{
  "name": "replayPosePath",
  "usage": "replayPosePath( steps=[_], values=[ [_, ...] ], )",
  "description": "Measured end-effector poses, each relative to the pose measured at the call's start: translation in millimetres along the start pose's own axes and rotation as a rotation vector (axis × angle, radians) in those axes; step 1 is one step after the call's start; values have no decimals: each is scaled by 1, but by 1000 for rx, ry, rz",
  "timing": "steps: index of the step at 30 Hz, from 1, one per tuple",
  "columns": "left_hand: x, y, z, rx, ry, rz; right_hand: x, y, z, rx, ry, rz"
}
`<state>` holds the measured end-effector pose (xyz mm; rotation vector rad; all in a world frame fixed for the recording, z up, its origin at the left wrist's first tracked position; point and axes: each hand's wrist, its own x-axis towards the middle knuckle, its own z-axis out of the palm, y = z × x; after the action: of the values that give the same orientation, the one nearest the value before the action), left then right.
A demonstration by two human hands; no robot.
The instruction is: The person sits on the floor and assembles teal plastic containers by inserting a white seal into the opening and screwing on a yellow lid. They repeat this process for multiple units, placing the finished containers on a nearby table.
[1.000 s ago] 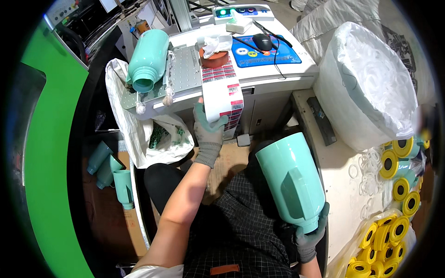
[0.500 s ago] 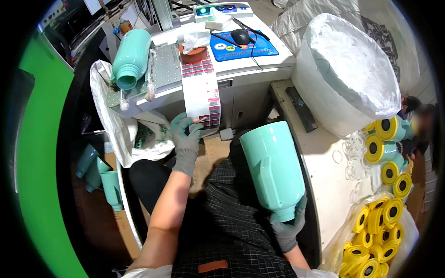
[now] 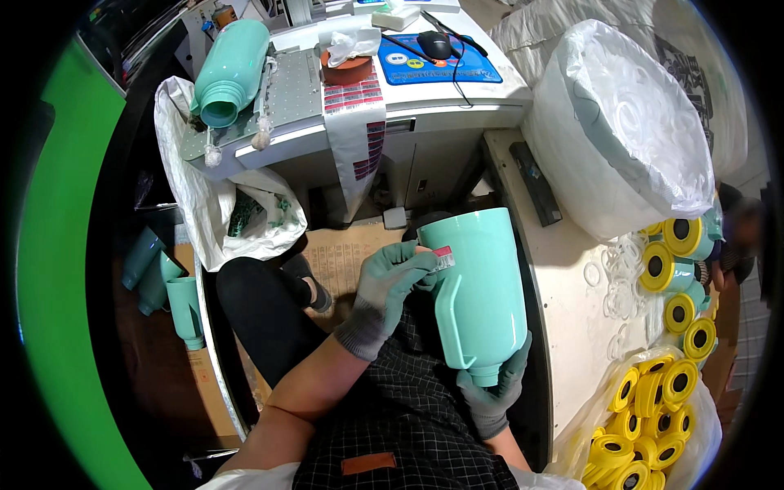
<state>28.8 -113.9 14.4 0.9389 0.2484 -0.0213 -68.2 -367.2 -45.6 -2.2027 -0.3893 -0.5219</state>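
A mint-green bottle (image 3: 492, 294) with a side handle lies over my lap, its threaded neck toward me. My right hand (image 3: 496, 394), in a grey and green glove, is closed around the neck end from below. In my gloved left hand (image 3: 387, 290), a small red and white label (image 3: 443, 258) is pinched between the fingers, against or just above the bottle's side near its wide end. I cannot tell whether the label touches the surface. A long strip of labels (image 3: 353, 143) hangs over the bench edge, weighed down by a brown tape roll (image 3: 347, 72).
Another mint bottle (image 3: 232, 73) lies on the perforated plate. A white sack (image 3: 184, 196) hangs below it. On the right bench are a large bag of clear rings (image 3: 621, 139), a dark bar (image 3: 536, 184) and a bag of yellow lids (image 3: 653, 420). A mouse (image 3: 436, 44) rests on a blue pad.
My left hand has moved from the hanging label strip to the bottle, carrying a label. The bottle has turned slightly, its handle now more to the left. My right hand still holds it.
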Motion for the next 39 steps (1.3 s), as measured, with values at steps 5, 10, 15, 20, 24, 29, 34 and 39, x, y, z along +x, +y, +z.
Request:
replayPosePath(
  steps=[5, 10, 15, 20, 24, 29, 34, 39],
  values=[
    [10, 1, -11, 256, 103, 40, 7, -5, -2, -124, -35, -70],
    [36, 18, -133, 1071, 403, 65, 22, -17, -11, 332, -28, 275],
    [52, 156, -174, 1793, 808, 1034, 53, -9, -9, 504, 125, 307],
    [86, 260, -230, 2432, 543, 1292, 141, -36, 30, 586, 98, 151],
    [42, 271, -187, 2138, 330, 1277, 200, -68, 61, 769, 114, 27],
    [12, 262, -176, 1979, 460, 1278, 247, -82, 98, 757, 65, -17],
    [113, 244, -230, 2305, 426, 1353, 254, -82, 114, 716, 64, -146],
    [100, 275, -241, 2366, 418, 1325, 256, -104, 125, 769, 76, -187]
  ],
)
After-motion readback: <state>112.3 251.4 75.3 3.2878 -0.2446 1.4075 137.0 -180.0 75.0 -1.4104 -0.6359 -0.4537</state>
